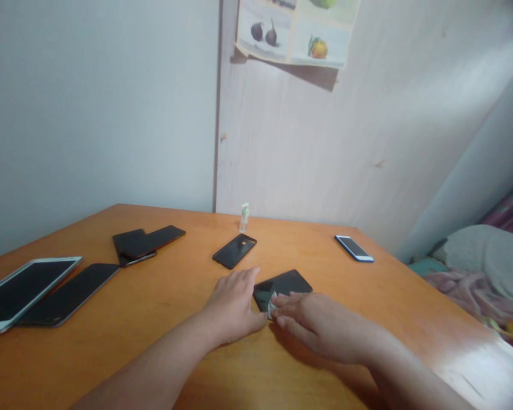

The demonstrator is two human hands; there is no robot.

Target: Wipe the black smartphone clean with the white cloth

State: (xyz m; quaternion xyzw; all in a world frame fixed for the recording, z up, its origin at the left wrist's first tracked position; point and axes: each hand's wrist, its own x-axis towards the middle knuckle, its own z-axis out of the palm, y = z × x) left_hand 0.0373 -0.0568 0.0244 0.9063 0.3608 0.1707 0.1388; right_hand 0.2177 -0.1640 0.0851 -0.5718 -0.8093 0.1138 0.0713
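Note:
A dark phone [288, 282] lies flat on the table in front of me, its screen up. My left hand [235, 304] is at its left end, thumb and fingers bracketing the edges. Under the fingertips of my right hand [314, 322] is a small crumpled white wipe [271, 307], pressed on the near-left part of the screen. The right fingers lie close together and hide part of both wipe and phone. Just beyond them sits a black phone case [235, 251]. A small clear pump bottle [244, 219] stands upright behind the case.
The wooden table [166, 307] carries a white tablet [29, 287] and a dark device [70, 296] at left. Two overlapping black phones or cases [156, 242] lie farther back. A blue-edged phone [354, 248] rests at right. Bedding [483, 273] lies beyond the right edge.

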